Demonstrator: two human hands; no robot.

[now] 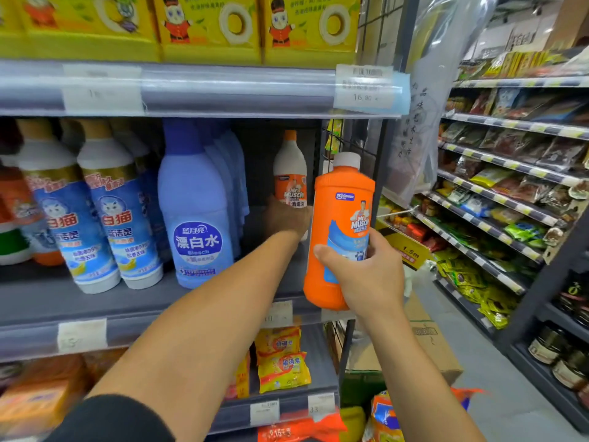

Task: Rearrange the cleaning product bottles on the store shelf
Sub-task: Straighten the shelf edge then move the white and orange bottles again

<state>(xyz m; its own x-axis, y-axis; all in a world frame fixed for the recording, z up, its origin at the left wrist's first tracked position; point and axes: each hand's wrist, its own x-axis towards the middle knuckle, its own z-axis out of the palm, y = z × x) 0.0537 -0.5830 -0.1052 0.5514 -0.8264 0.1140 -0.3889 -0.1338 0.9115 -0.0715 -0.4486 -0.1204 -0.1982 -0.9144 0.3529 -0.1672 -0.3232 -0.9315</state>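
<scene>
My right hand (pixel 360 275) grips a large orange bottle (pixel 338 218) with a white cap, held upright in front of the shelf's right end. My left hand (pixel 287 218) reaches deep into the middle shelf (pixel 127 301) and holds the lower part of a white bottle with an orange cap and orange label (pixel 290 167) standing at the back. To the left stand a pale blue bleach bottle (pixel 194 212) with more blue bottles behind it, and two white bottles with blue cat labels (pixel 95 212).
The upper shelf carries yellow boxes (pixel 207 23) and a price tag (pixel 363 87). Yellow soap packs (pixel 280 358) lie on the lower shelf. A wire side panel (pixel 338 148) closes the shelf's right end. Snack racks (pixel 510 173) and a cardboard box (pixel 427 346) line the aisle at right.
</scene>
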